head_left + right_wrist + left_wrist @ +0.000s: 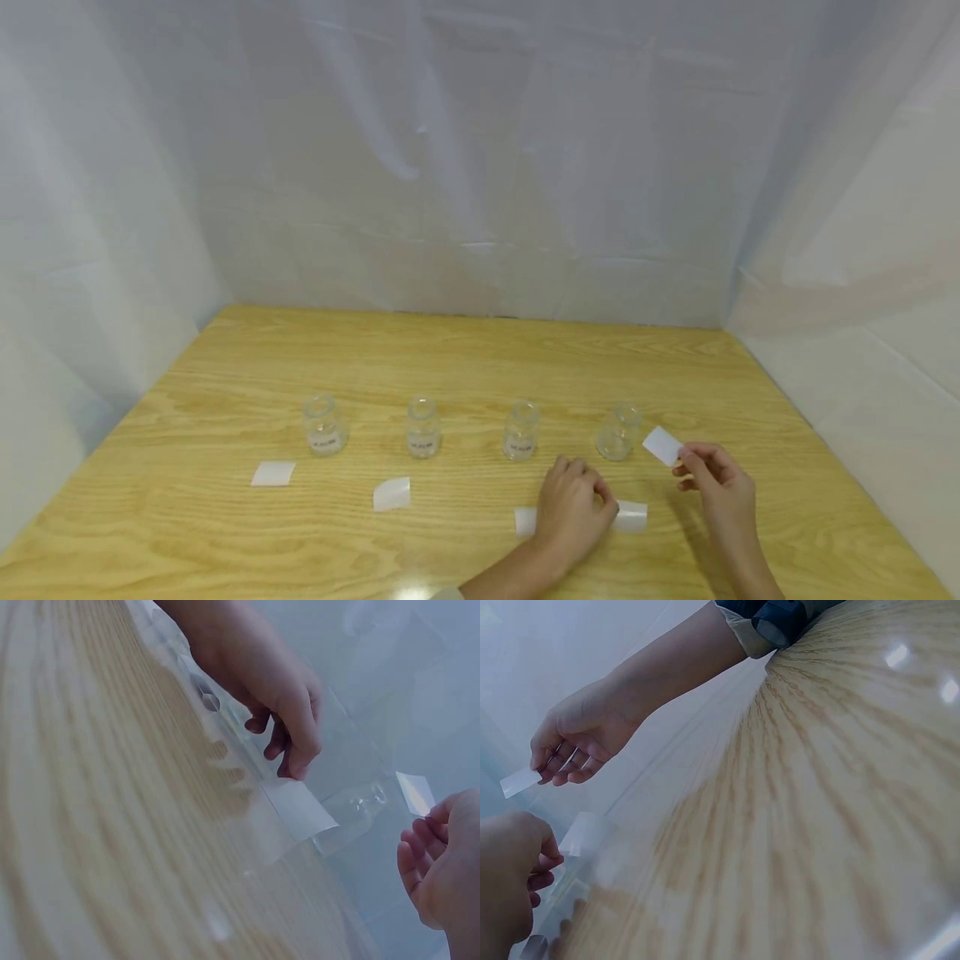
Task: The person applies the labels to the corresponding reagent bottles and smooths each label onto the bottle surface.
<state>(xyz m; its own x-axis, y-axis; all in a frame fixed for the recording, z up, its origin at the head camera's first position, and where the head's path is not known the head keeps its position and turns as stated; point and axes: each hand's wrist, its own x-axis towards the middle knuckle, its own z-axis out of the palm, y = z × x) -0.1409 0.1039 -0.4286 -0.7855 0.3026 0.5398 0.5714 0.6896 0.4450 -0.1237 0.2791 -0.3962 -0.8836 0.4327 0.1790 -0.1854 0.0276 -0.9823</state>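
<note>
My right hand pinches a small white label by its corner between thumb and forefinger. It is raised over the table, just right of the rightmost clear glass bottle, which shows no print. My left hand is low over the table in front of the bottles, its thumb and forefinger pinching the edge of a white paper slip. That slip also shows at the fingertips in the right wrist view. Another white slip lies partly hidden behind the left hand.
Three more glass bottles with dark print low on them, the left one, the second and the third, stand in a row. White slips lie at left and mid-left. White sheeting encloses the wooden table.
</note>
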